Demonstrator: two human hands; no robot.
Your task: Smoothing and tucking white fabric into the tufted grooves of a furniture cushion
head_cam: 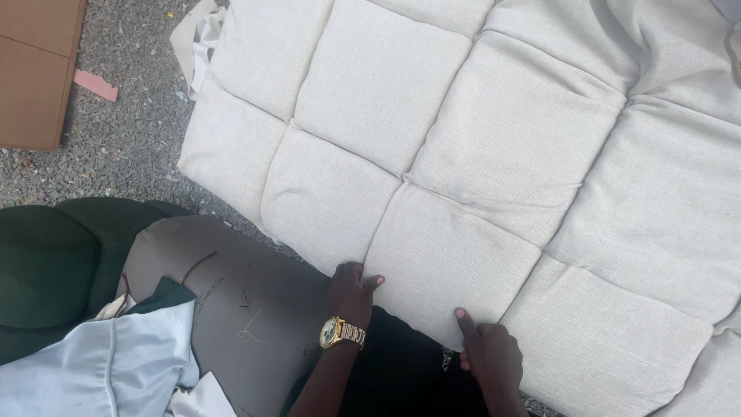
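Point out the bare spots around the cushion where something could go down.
Free: the gravel between the tufted cushion and the brown board, and the cushion's broad top. Crowded: the near edge, where the left hand, right hand, grey fabric and green cloth bunch.

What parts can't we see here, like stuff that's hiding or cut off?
All in the head view:
- Cushion: cut off by the top, right and bottom edges, so its full size is unknown; its underside is hidden.
- Left hand: fingertips curl under the cushion's edge, out of sight.
- Right hand: wrist cut off by the bottom edge.
- Brown board: cut off by the left and top edges.
- Wristwatch: face too small to read.
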